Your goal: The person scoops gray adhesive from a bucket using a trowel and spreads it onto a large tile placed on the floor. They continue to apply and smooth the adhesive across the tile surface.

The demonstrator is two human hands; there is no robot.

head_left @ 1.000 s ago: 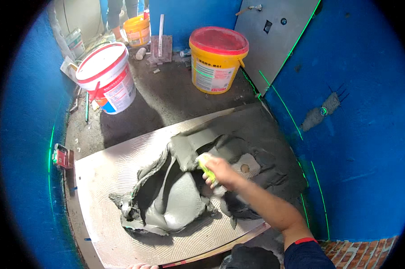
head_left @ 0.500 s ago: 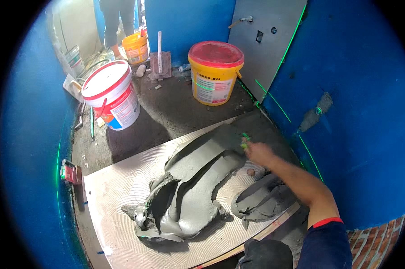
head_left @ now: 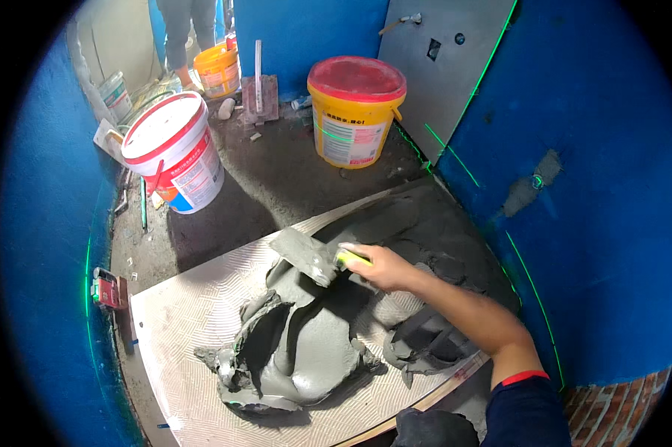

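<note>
My right hand (head_left: 384, 267) is closed around the yellow-green handle of a trowel (head_left: 302, 253). Its flat grey blade, smeared with mortar, is over the far part of a thick grey mortar heap (head_left: 321, 357). That heap lies on the pale ridged face of a large tile (head_left: 194, 313). To the right, beneath my forearm, sits a smaller mortar lump (head_left: 425, 343). Dark mortar is also spread over the tile's far right corner. My left hand does not show.
A white bucket (head_left: 190, 167) and a yellow bucket with a red lid (head_left: 357, 112) stand beyond the tile. A notched trowel (head_left: 260, 97) leans by the blue wall. On the left is a small red device (head_left: 109, 289). Green laser lines cross the walls. Another person's legs (head_left: 183, 33) show far back.
My right hand has moved left and slightly nearer with the trowel. The blade now shows plainly over the heap, and fresh mortar lies under my forearm. The view has shifted slightly.
</note>
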